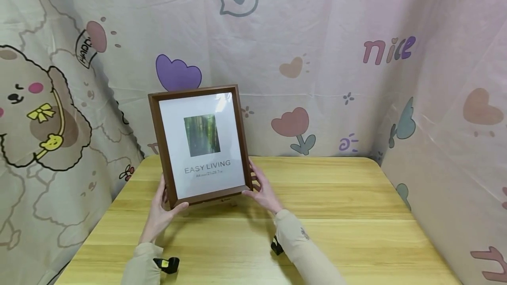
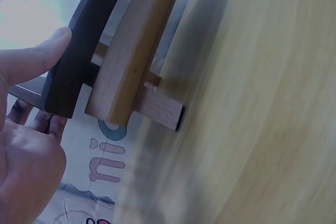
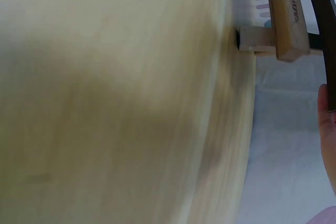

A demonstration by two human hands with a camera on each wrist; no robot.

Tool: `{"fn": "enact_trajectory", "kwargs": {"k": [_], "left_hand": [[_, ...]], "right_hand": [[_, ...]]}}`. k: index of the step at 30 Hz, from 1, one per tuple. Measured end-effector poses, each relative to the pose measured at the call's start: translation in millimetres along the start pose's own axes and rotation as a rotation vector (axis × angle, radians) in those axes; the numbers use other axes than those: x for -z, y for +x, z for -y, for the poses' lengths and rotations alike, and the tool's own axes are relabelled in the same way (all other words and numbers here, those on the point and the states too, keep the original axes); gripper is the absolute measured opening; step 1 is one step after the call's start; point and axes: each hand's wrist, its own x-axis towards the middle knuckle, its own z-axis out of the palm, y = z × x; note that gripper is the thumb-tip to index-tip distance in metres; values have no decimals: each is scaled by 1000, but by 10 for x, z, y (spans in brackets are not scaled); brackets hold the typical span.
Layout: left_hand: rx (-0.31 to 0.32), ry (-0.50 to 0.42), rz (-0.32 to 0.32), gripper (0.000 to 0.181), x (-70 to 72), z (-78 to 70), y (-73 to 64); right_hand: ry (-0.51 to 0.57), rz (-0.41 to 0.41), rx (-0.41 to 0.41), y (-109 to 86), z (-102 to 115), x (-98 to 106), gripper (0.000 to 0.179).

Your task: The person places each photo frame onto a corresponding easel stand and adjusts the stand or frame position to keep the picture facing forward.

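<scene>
A brown picture frame [image 1: 202,140], with a white insert and a small green forest picture, stands tilted sideways in the head view. My left hand [image 1: 158,217] grips its lower left corner, thumb in front and fingers behind. At the lower right corner my right hand [image 1: 264,190] holds it. Below the frame is a light wooden stand [image 2: 134,51] with a ledge and a foot; in the left wrist view a gap shows between frame and ledge. Printed letters mark the ledge [image 3: 290,17] in the right wrist view. The frame hides most of the stand.
The stand's feet are on a light wood-grain table [image 1: 332,214]. A pale curtain [image 1: 332,21] printed with hearts, flowers and a cartoon bear hangs behind and on both sides. Black wrist cameras [image 1: 170,265] are worn at both sleeves.
</scene>
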Motion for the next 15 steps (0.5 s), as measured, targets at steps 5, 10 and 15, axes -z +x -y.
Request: {"fn": "enact_trajectory", "kwargs": {"k": [5, 10, 15], "left_hand": [[10, 19, -11, 117, 27, 17, -21], [49, 30, -22, 117, 41, 1, -43], [66, 28, -31, 118, 57, -2, -51]], "right_hand": [[-3, 3, 8, 12, -45, -66, 103], [-48, -7, 19, 7, -61, -132, 102], [-84, -15, 7, 13, -82, -195, 102]]}}
